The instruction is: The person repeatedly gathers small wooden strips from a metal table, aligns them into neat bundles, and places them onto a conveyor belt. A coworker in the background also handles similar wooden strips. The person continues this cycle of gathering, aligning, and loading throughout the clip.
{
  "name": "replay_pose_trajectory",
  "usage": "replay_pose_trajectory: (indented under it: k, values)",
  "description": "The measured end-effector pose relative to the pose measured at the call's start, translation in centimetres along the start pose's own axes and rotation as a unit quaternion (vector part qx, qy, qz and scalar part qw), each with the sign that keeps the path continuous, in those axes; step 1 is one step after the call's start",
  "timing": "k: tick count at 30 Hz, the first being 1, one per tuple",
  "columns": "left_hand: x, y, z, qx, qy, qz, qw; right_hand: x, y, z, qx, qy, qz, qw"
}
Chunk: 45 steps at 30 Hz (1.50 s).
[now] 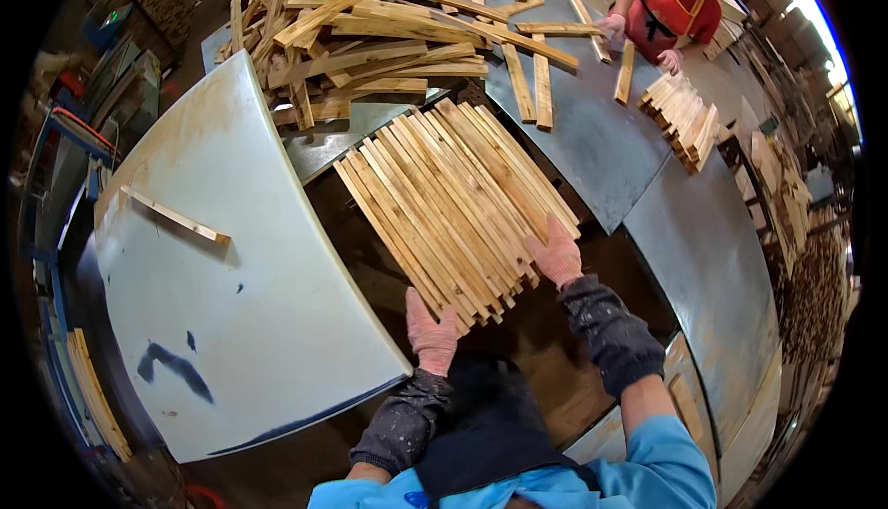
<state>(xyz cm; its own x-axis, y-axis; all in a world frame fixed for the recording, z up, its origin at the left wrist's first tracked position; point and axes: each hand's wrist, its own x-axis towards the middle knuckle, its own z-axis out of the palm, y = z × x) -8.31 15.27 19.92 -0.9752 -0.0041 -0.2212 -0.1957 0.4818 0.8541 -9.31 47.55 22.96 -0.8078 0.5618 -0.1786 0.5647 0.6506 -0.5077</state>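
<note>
A row of light wooden strips lies side by side in front of me, with uneven near ends. My left hand, in a pink glove, is at the row's near left corner, its fingers stretched toward the strip ends and the thumb apart. At the near right corner my right hand, gloved the same way, rests against the strips with its fingers extended. Neither hand is wrapped round a strip. What bears the row from below is mostly hidden.
A whitish panel on the left carries one loose strip. Beyond the row rises a jumbled wood pile. A grey metal table runs along the right. At the far right a person in red handles wood beside a stack of short pieces.
</note>
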Motion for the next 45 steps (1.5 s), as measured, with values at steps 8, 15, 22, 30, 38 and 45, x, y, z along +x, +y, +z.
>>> replay_pose_trajectory:
  k: [8, 15, 22, 30, 38, 45]
  values:
    - [4.3, 0.3, 5.2, -0.053, 0.112, -0.151, 0.981, 9.1, -1.3, 4.0, 0.001, -0.055, -0.044, 0.998]
    - [5.3, 1.3, 5.1, -0.132, 0.114, -0.144, 0.974, 12.1, -0.1, 1.5, 0.2, -0.158, -0.068, 0.964]
    - [7.1, 1.8, 5.7, -0.077, 0.14, -0.195, 0.968, 16.8, -0.9, 4.9, 0.41, -0.243, -0.145, 0.867]
    - [1.8, 3.1, 6.9, -0.187, 0.078, -0.136, 0.97, 11.9, 2.2, 3.0, 0.397, -0.258, -0.137, 0.87]
    - [-14.7, 1.1, 8.3, -0.312, 0.058, -0.259, 0.912, -1.7, 12.4, -2.5, 0.501, -0.248, 0.101, 0.823]
    - [-16.5, 3.0, 8.4, -0.368, -0.01, -0.24, 0.898, -1.3, 12.0, -5.4, 0.432, -0.372, 0.066, 0.819]
